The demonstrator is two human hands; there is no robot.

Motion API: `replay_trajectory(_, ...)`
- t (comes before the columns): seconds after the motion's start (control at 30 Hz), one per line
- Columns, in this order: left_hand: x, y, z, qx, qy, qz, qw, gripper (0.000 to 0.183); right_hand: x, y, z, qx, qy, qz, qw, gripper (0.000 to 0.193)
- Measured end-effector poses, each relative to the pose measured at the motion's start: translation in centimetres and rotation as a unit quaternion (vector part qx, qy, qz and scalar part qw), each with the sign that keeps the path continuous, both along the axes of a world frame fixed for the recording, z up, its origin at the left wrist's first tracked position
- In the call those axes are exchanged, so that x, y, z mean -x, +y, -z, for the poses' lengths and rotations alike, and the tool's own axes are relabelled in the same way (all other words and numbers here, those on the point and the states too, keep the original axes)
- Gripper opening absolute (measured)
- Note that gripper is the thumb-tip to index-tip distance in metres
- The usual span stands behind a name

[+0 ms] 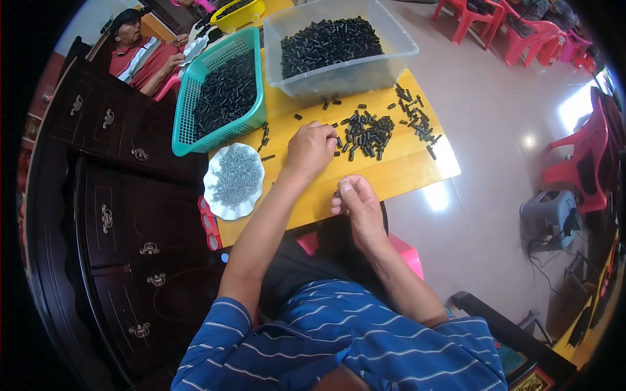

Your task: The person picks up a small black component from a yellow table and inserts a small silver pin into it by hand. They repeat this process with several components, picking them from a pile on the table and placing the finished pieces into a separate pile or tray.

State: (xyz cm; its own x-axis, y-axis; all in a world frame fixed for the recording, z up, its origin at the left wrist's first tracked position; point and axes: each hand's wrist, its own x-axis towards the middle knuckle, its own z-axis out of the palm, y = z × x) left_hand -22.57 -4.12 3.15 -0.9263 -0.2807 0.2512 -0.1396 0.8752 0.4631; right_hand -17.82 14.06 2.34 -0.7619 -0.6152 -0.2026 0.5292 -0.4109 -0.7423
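My left hand [312, 150] is on the yellow table [287, 215], its fingers bent together at the left edge of a loose pile of small black cylinders [369, 138]. Its fingertips are partly hidden, so whatever they pinch cannot be made out. Nearer my body, my right hand [358, 207] is closed above the table's front edge, thumb against fingers. A small dark piece shows between them, mostly covered. Left of my left forearm, a white scalloped plate [212, 203] carries a heap of small clear pieces [236, 176].
Behind the hands stand a teal basket [180, 127] and a clear plastic bin [339, 81], both holding many black pieces. More black parts [418, 116] lie at the table's right. Dark drawers [130, 195] flank the left. Another person [140, 58] sits at the far left.
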Motion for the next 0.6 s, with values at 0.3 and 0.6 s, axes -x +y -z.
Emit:
replay_trajectory(0.3, -1.7, 0.1, -1.6, -0.07, 0.082, 0.012, 0.994, 0.008, 0.0, 0.1, -0.3, -0.019, -0.006, -0.001, 1.0, 0.016)
replay_trajectory(0.6, -10.5, 2.6, -6.4, -0.271, 0.05, 0.074, 0.958, 0.01, -0.2, -0.2, -0.3, -0.023, 0.004, 0.028, 0.999, 0.017)
